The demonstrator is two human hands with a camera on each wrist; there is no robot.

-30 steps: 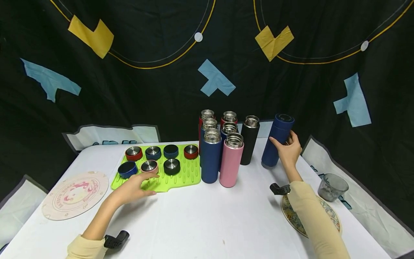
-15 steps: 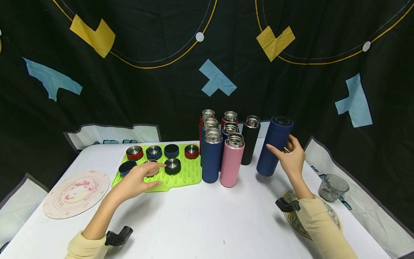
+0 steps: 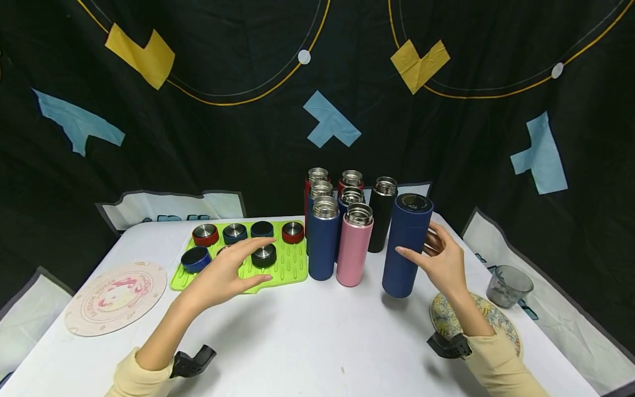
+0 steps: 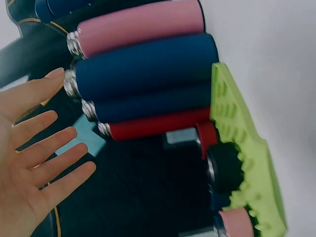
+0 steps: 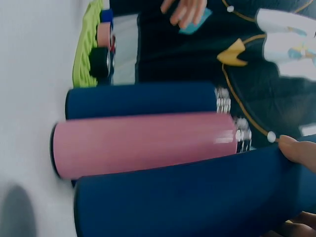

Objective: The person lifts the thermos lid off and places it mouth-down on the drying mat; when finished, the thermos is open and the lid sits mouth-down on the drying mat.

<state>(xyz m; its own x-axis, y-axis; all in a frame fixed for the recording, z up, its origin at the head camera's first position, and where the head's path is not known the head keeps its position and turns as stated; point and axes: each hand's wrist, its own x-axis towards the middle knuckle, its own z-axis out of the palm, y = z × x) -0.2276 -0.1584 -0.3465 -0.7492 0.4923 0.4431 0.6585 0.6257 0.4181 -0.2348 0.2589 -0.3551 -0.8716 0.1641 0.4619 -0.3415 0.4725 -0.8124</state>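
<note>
My right hand (image 3: 443, 263) grips a navy blue thermos (image 3: 404, 253) with its lid on, thumb on one side and fingers on the other. The thermos hangs slightly tilted just above the table, right of the pink bottle (image 3: 354, 248). In the right wrist view the same thermos (image 5: 187, 195) lies across the lower part. My left hand (image 3: 223, 278) hovers with fingers spread and nothing held, in front of a black lid (image 3: 264, 255) on a green drying mat (image 3: 294, 264). The left wrist view shows that hand (image 4: 34, 163) with its palm exposed. A pink-rimmed lid is mostly hidden behind it.
Several lidless bottles stand grouped at centre, among them a blue one (image 3: 323, 245) and a black one (image 3: 379, 223). More lids, such as a red one (image 3: 293, 232), sit on the mat. A round placemat (image 3: 116, 298), a patterned plate (image 3: 444, 314) and a glass (image 3: 510, 286) flank them.
The blue thermos has been lifted off the table and carried left and nearer by my right hand. My left hand has risen and shifted right.
</note>
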